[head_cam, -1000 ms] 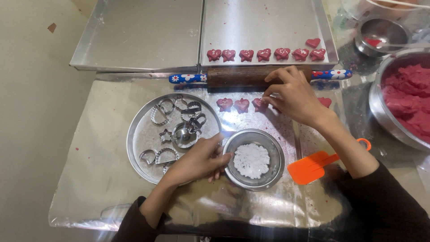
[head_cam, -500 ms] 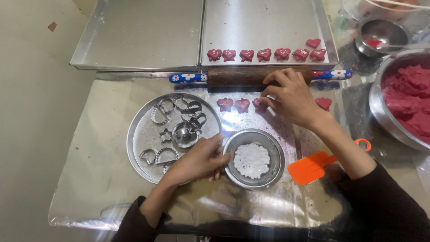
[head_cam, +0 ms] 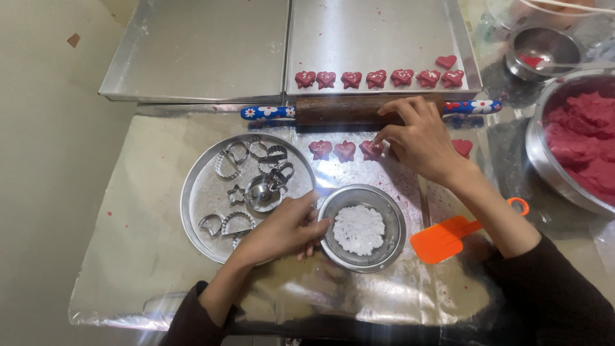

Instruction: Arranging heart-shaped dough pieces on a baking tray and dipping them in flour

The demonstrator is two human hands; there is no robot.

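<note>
A red heart-shaped dough piece [head_cam: 371, 149] is touched by the fingertips of the right hand [head_cam: 419, 138] — it lies on the foil-covered counter [head_cam: 128, 256], third in a short row with two like pieces [head_cam: 333, 150] to its left. The grip of that hand is narrow, fingers curled down onto the piece; whether it is pinched or only pressed cannot be told. Another red piece [head_cam: 462, 147] is seen just right of the wrist. Directly behind the hand a wooden rolling pin [head_cam: 339, 109] with blue flowered handles lies across the counter.

The left hand [head_cam: 282, 227] is rested against the rim of a small steel bowl of white powder [head_cam: 362, 227], its fingers loosely curved on the bowl's edge. Beside it a round steel plate [head_cam: 198, 198] is filled with metal cookie cutters [head_cam: 256, 186].

Farther back, a baking tray [head_cam: 378, 38] carries a row of finished red hearts [head_cam: 378, 78]; a second tray [head_cam: 198, 51] sits to its left. An orange spatula [head_cam: 448, 236] lies near the right forearm — a large bowl of red dough [head_cam: 580, 141] stands at the right edge.
</note>
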